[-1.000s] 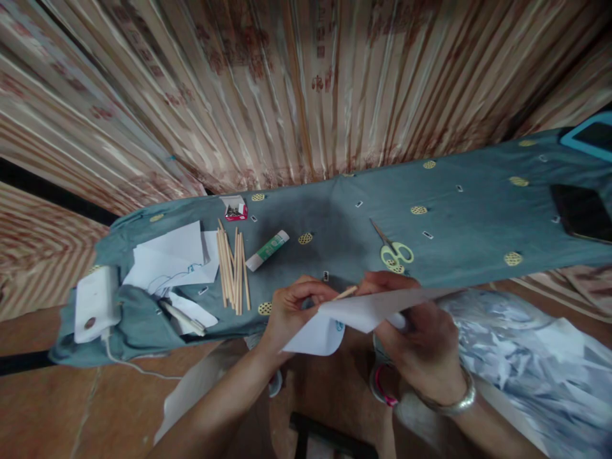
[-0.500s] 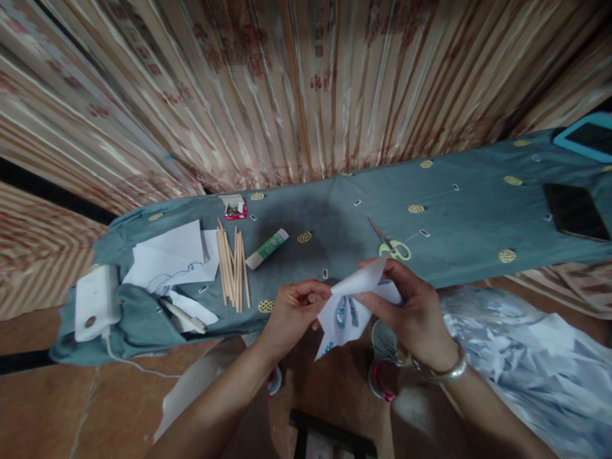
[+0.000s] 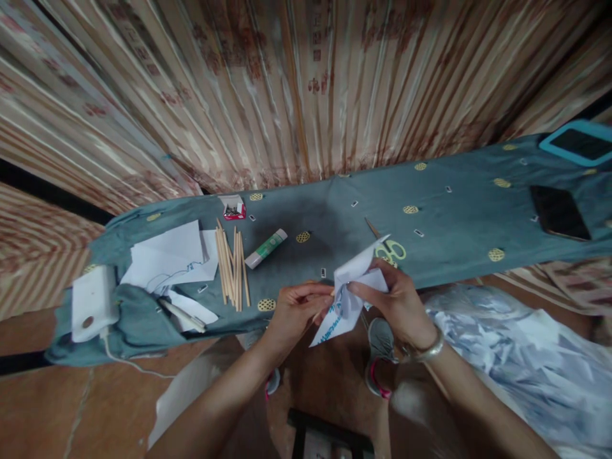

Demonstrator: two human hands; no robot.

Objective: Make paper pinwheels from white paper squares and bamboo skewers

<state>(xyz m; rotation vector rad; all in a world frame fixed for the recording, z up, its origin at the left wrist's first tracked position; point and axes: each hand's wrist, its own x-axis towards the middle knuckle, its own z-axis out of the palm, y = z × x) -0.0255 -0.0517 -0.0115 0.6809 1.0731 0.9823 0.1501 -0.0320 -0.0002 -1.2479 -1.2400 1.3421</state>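
Note:
A white sheet of paper (image 3: 351, 290) with blue print is folded and bunched between both my hands, just over the near edge of the blue-grey cloth-covered table (image 3: 459, 213). My left hand (image 3: 294, 312) pinches the paper's left side, with the tip of a thin wooden stick showing at its fingers. My right hand (image 3: 401, 306), a silver bangle on its wrist, grips the paper's right side with curled fingers. Yellow-handled scissors (image 3: 389, 250) lie on the cloth just behind the paper, partly hidden by it.
On the cloth lie a bundle of wooden sticks (image 3: 232, 268), a green-and-white glue stick (image 3: 266, 248), a small red box (image 3: 234, 208), white paper sheets (image 3: 172, 258), a white charger (image 3: 93, 303) and a dark phone (image 3: 559, 212). Crumpled plastic and paper scraps (image 3: 516, 344) lie lower right.
The paper went from a flat sheet held across both hands to a tightly folded, upright bunch. My right hand moved up and left toward my left hand.

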